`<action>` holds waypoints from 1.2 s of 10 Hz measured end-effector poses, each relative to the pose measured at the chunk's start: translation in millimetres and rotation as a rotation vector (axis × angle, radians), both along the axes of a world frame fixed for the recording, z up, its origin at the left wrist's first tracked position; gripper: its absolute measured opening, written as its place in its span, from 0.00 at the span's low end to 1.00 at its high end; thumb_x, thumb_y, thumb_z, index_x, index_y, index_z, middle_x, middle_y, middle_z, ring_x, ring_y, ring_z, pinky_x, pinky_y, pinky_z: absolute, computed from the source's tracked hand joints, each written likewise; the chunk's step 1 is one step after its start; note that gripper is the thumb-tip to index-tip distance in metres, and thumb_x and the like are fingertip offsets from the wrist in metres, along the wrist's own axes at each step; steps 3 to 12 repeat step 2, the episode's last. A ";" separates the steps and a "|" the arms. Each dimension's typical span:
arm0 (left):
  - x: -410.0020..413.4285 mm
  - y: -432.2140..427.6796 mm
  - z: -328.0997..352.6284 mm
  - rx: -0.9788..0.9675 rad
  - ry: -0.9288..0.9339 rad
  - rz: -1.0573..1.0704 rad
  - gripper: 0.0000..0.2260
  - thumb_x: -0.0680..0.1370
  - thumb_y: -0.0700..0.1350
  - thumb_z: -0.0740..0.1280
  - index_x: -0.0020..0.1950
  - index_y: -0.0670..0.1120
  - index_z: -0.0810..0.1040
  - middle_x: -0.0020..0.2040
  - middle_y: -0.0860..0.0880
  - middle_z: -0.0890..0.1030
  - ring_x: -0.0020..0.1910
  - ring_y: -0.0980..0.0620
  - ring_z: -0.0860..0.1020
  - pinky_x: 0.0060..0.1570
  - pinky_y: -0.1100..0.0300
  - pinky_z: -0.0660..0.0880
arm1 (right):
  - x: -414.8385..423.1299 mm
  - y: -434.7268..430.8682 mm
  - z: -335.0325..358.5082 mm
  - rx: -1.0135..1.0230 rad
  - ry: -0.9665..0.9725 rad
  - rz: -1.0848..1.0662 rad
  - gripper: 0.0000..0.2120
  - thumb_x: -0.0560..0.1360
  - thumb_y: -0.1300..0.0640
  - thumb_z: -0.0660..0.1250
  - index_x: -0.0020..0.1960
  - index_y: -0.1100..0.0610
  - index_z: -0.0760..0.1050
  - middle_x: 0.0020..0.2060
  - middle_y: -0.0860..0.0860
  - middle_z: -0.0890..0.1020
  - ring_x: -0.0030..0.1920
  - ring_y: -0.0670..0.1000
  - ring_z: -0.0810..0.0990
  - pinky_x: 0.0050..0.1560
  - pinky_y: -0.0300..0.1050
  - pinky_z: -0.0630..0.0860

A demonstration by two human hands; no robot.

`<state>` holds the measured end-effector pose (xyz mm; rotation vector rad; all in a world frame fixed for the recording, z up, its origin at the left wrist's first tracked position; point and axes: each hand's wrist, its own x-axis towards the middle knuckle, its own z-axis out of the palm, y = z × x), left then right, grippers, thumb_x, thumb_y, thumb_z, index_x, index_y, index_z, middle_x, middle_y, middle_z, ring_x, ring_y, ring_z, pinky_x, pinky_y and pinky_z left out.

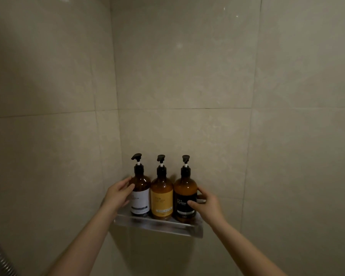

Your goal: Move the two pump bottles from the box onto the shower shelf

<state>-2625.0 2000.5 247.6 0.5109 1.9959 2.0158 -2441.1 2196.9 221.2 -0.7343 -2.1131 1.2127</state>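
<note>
Beige tiled walls [187, 66] meet at corner; dim light.

Two bare arms, uncovered from wrist down to frame edge. Slim fingers on left hand [118, 194], knuckles and wrist bare. Same slim build on right hand [208, 208], wrist bare (nails too dim to judge). Slender, smooth left forearm [84, 243] and right forearm [247, 249], plain skin all along; dim light softens detail.

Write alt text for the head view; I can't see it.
Three amber pump bottles stand upright in a row on a silver metal shower shelf in a beige tiled corner. The left hand grips the white-labelled bottle, the right hand the black-labelled bottle; a yellow-labelled bottle stands between.
</note>
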 end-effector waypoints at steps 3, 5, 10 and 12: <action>14.2 -6.6 14.1 -0.159 0.172 -0.007 0.27 0.74 0.40 0.68 0.72 0.41 0.64 0.72 0.40 0.68 0.70 0.44 0.67 0.68 0.51 0.66 | 4.4 5.7 14.1 0.099 -0.133 0.036 0.38 0.68 0.54 0.75 0.74 0.50 0.62 0.65 0.53 0.75 0.62 0.52 0.75 0.59 0.49 0.76; 14.2 -6.6 14.1 -0.159 0.172 -0.007 0.27 0.74 0.40 0.68 0.72 0.41 0.64 0.72 0.40 0.68 0.70 0.44 0.67 0.68 0.51 0.66 | 4.4 5.7 14.1 0.099 -0.133 0.036 0.38 0.68 0.54 0.75 0.74 0.50 0.62 0.65 0.53 0.75 0.62 0.52 0.75 0.59 0.49 0.76; 14.2 -6.6 14.1 -0.159 0.172 -0.007 0.27 0.74 0.40 0.68 0.72 0.41 0.64 0.72 0.40 0.68 0.70 0.44 0.67 0.68 0.51 0.66 | 4.4 5.7 14.1 0.099 -0.133 0.036 0.38 0.68 0.54 0.75 0.74 0.50 0.62 0.65 0.53 0.75 0.62 0.52 0.75 0.59 0.49 0.76; 14.2 -6.6 14.1 -0.159 0.172 -0.007 0.27 0.74 0.40 0.68 0.72 0.41 0.64 0.72 0.40 0.68 0.70 0.44 0.67 0.68 0.51 0.66 | 4.4 5.7 14.1 0.099 -0.133 0.036 0.38 0.68 0.54 0.75 0.74 0.50 0.62 0.65 0.53 0.75 0.62 0.52 0.75 0.59 0.49 0.76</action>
